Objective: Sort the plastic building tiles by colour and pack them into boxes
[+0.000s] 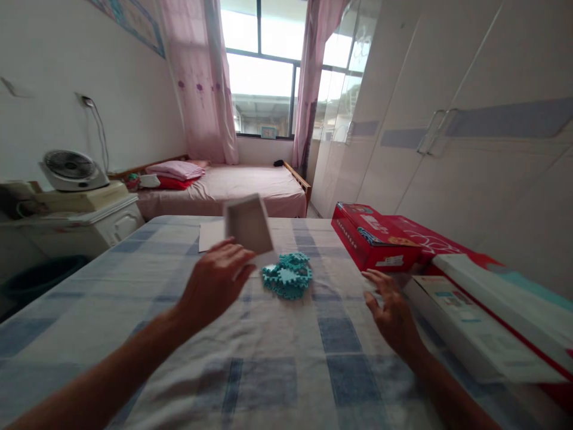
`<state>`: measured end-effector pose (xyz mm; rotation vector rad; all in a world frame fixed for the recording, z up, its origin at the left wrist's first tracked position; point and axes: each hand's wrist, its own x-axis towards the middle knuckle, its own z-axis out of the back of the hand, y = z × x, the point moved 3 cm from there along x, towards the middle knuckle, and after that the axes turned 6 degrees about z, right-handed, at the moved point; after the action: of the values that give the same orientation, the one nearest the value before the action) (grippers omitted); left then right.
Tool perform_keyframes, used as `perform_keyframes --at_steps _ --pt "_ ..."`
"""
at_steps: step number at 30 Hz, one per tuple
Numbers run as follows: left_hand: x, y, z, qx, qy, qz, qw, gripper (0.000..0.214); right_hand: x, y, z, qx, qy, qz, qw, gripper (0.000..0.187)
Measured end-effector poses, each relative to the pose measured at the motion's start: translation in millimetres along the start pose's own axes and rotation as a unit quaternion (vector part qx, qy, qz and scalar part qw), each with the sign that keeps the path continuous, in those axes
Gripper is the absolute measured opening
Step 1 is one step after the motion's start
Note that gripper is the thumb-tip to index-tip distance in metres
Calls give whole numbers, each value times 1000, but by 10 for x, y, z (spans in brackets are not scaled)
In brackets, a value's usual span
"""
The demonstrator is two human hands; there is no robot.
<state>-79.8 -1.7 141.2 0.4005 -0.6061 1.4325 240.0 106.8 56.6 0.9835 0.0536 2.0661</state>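
Raised above the table, my left hand point(219, 272) grips a small open white box point(249, 226), whose hollow inside faces me at a tilt. Just right of it lies a heap of teal, jagged-edged snowflake-like pieces point(287, 276) on the cloth. A flat white piece point(210, 236), perhaps a box lid, rests behind my left hand. My right hand point(389, 304) is held over the cloth on the right with its fingers apart and nothing in them, near the red box point(371, 236).
A checked cloth point(268, 334) covers the table. Along the right side stand a long white box point(483, 328) and more red packaging point(439, 236). Beyond the table are a bed point(250, 185), a wardrobe point(447, 71) and, at left, a fan point(71, 169) on a cabinet point(111, 221).
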Motion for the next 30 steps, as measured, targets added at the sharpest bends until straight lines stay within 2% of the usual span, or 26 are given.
perform_keyframes --at_steps 4,7,9,12,15,17,19,21,23,25,27,30 --pt "-222 -1087 -138 -96 87 -153 980 13 -62 273 321 50 -31 -22 998 33" --pt "-305 -1652 -368 -115 114 -239 957 11 -198 428 571 55 -53 0 997 34" --pt "-325 -1940 -523 -115 117 -274 948 6 -299 462 687 30 -48 25 998 34" --pt "-346 -2273 -682 -102 105 -293 945 0 -425 372 772 -21 -29 44 998 33" --pt "-340 -2400 -702 -117 96 -275 949 8 -491 170 769 -46 -18 38 998 33" --pt "-275 -2277 -661 -147 90 -239 956 17 -503 34 729 -52 -10 33 998 34" --pt "-152 -1942 -637 -161 85 -174 968 17 -497 -76 670 -58 0 29 998 34" --pt "-4 -1410 -668 -122 83 -81 986 17 -483 -166 604 -70 15 22 997 36" --pt "120 -743 -752 -16 92 53 994 23 -468 -254 536 -84 35 18 996 39" --pt "188 -99 -841 39 94 135 986 28 -456 -357 471 -95 55 24 994 40" --pt "213 456 -928 78 103 198 972 32 -440 -474 422 -106 63 40 992 40" --pt "226 1055 -1037 120 116 278 946 38 -379 -598 395 -131 59 57 988 39"
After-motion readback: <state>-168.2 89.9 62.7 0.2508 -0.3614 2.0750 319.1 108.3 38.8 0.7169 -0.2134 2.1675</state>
